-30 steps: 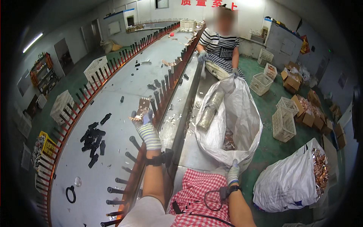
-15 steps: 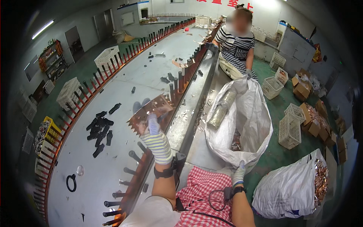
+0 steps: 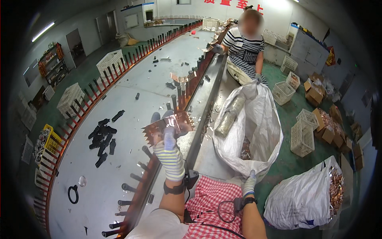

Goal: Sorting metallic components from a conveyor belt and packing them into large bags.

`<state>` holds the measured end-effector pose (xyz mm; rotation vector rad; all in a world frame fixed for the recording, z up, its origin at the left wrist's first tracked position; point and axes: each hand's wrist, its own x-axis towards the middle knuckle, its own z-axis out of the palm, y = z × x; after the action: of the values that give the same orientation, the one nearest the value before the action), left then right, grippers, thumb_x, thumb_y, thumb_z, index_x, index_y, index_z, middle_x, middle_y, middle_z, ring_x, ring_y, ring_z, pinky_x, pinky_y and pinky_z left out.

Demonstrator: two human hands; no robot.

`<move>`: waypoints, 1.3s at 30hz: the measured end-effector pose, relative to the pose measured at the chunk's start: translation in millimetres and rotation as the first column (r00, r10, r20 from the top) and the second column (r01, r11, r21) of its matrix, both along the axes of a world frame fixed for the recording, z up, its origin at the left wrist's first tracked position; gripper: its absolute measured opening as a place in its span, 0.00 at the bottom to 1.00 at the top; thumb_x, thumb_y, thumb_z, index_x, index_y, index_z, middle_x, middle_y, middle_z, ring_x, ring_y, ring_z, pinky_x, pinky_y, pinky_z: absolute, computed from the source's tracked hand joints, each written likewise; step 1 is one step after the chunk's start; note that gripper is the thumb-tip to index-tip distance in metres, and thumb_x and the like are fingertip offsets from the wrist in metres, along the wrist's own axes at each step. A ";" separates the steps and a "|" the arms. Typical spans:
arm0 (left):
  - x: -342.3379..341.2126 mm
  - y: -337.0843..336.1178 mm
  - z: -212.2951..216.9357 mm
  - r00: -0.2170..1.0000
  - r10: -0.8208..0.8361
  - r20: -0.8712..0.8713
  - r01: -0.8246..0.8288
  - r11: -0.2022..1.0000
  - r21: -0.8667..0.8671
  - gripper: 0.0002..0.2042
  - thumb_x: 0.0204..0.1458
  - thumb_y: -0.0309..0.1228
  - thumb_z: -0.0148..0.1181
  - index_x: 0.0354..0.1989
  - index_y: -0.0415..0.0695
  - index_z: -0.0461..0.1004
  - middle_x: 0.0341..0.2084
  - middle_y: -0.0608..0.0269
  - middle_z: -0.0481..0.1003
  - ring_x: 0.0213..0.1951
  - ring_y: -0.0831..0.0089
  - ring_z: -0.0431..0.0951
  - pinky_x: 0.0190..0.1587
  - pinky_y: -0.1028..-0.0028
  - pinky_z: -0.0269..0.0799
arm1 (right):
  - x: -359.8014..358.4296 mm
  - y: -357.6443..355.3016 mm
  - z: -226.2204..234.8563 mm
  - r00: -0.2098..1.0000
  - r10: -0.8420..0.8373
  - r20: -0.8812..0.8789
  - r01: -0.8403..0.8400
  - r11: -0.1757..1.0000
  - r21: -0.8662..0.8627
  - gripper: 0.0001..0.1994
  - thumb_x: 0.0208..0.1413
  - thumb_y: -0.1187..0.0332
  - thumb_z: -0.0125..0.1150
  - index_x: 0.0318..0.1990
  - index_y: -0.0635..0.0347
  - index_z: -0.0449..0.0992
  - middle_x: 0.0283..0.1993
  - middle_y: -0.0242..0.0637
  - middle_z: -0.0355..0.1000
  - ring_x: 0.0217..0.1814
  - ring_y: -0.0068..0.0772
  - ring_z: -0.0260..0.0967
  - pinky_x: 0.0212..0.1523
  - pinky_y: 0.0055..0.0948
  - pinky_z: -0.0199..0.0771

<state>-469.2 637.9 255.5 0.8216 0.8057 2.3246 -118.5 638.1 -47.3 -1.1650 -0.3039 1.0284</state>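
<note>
My left hand [image 3: 170, 153], in a striped knit glove, is closed on a shiny copper-coloured foil sheet [image 3: 184, 122] with jagged ends. It holds the sheet over the near side of the grey table [image 3: 123, 163], beside the row of black-capped pegs [image 3: 135, 177]. My fingertips partly hide behind the sheet. My right hand [image 3: 249, 184], gloved as well, grips the near rim of a large white woven sack [image 3: 270, 135]. The sack's mouth gapes, showing a silvery roll-like bundle [image 3: 230, 117] along its left side and some coppery scraps [image 3: 246, 149] inside.
A co-worker [image 3: 247, 47] sits across, one gloved hand on the sack's far rim, the other at the pegs. Black caps [image 3: 102, 139] lie heaped on the table. A full white sack [image 3: 296, 199], plastic crates [image 3: 302, 137] and cardboard boxes [image 3: 328, 127] stand on the floor at right.
My left hand has shifted slightly right and down with the foil sheet, which now lies flatter and more level. My right hand keeps its grip on the sack. The whole view has shifted slightly.
</note>
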 end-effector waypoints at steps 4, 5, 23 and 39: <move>-1.7 -4.8 -1.9 0.995 -0.023 0.095 0.015 0.996 0.086 0.21 0.53 0.28 0.50 0.55 0.35 0.60 0.43 0.50 0.72 0.28 0.73 0.74 0.32 0.74 0.74 | -13.9 0.1 16.1 0.971 0.090 0.222 -0.043 0.977 -0.211 0.29 0.55 0.43 0.47 0.43 0.65 0.72 0.40 0.37 0.73 0.36 0.33 0.68 0.36 0.33 0.68; 5.6 7.5 -9.8 0.993 -0.077 0.094 0.068 0.994 0.091 0.21 0.53 0.28 0.50 0.55 0.35 0.60 0.43 0.50 0.72 0.28 0.73 0.74 0.32 0.74 0.74 | -11.9 -7.0 24.3 0.985 0.009 0.174 0.026 0.980 -0.197 0.29 0.55 0.43 0.46 0.43 0.66 0.72 0.40 0.36 0.73 0.35 0.32 0.68 0.37 0.33 0.67; -0.3 29.7 -62.4 0.971 -0.205 0.125 0.222 0.965 -0.142 0.18 0.60 0.39 0.46 0.47 0.37 0.71 0.37 0.64 0.73 0.35 0.80 0.71 0.40 0.79 0.68 | -9.9 2.2 -2.7 0.965 0.097 0.242 -0.060 0.986 -0.156 0.25 0.56 0.50 0.49 0.41 0.69 0.70 0.35 0.45 0.71 0.35 0.42 0.65 0.41 0.36 0.64; -32.5 50.6 -60.2 0.945 -0.032 0.327 0.051 0.997 -0.049 0.26 0.54 0.49 0.52 0.52 0.40 0.65 0.43 0.57 0.71 0.41 0.69 0.74 0.43 0.74 0.71 | 3.1 -6.0 -7.1 0.997 0.065 0.049 -0.061 0.994 -0.088 0.21 0.54 0.50 0.52 0.45 0.59 0.71 0.42 0.37 0.73 0.41 0.37 0.70 0.39 0.39 0.71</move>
<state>-501.7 688.5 195.3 0.4075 0.6975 2.3042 -115.4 632.0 -54.4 -1.2687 -0.3421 1.0763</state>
